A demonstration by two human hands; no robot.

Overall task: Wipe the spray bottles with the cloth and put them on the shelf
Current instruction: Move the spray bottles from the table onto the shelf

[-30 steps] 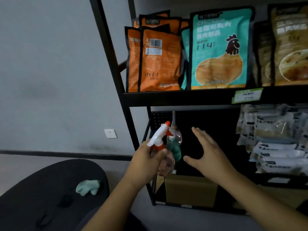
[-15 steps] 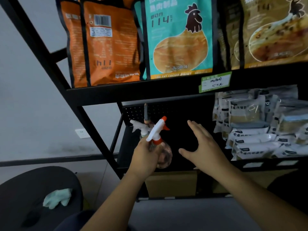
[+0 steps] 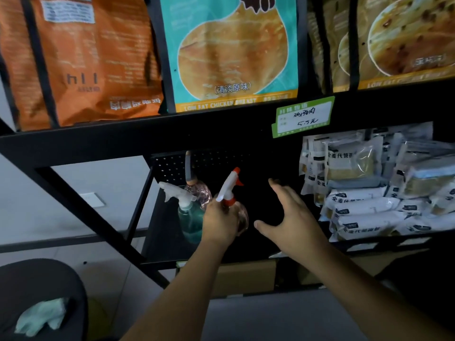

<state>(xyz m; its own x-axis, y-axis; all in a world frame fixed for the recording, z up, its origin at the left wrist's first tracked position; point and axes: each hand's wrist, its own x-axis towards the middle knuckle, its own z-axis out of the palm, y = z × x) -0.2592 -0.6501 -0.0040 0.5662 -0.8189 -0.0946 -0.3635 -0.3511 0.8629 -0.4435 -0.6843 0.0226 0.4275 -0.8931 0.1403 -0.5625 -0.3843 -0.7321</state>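
The pink bottle was held at the neck by the left grip, above the shelf. Left of it, the green bottle risked being knocked. The right grip was spread, empty.

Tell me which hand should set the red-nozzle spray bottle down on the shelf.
Left. The left hand already grips the red-nozzle spray bottle over the shelf, beside the green bottle. The right hand hovers open, holding nothing.
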